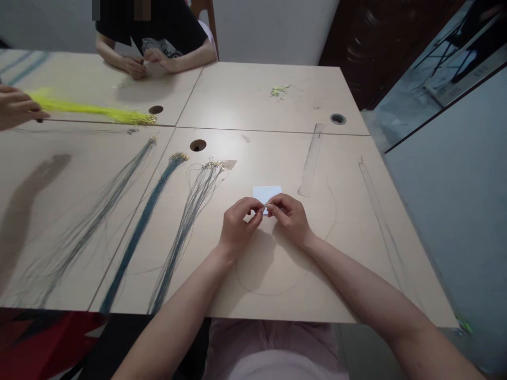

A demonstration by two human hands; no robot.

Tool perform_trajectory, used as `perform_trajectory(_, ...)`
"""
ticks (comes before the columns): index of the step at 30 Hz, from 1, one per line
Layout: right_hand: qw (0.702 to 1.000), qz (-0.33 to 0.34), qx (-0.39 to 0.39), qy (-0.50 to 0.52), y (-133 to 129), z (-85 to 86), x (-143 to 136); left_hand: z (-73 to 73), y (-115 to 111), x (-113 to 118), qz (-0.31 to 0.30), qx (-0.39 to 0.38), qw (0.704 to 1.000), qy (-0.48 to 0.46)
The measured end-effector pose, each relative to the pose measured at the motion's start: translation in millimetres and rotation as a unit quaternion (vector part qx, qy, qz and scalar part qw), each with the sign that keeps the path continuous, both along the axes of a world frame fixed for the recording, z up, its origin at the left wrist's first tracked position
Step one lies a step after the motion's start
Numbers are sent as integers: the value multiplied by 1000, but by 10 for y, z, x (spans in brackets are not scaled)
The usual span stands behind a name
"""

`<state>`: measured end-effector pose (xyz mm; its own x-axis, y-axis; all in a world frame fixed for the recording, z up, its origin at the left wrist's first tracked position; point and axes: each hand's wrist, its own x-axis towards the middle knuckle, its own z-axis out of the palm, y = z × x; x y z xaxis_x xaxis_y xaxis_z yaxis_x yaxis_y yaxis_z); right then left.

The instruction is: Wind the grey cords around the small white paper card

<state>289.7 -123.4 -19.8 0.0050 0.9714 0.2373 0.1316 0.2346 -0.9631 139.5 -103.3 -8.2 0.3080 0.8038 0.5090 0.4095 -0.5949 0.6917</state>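
My left hand (240, 220) and my right hand (291, 215) meet fingertip to fingertip above a small white card (266, 193). Both hands are closed in a pinch. Between them is something tiny that I cannot make out. A thin grey cord (273, 294) curves over the table below my wrists and reappears at the right of my right hand. Left of my left hand lies a bundle of grey cords (186, 227) with gold-coloured ends, beside a small brown piece (231, 164).
Farther left lie a blue bundle (146, 221) and another grey bundle (105, 211). Another person's hand (18, 108) holds yellow strands (95, 109). A clear ruler (311, 161) lies right, with thin cords (378, 211) beyond. Someone in black (158, 26) sits across the table (245, 95).
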Motion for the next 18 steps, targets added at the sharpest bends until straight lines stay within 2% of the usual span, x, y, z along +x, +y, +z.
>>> perform_trajectory(18,1000,-16,-20,7,-1,-14,-12,17,-3,12,12,1,1000,-18)
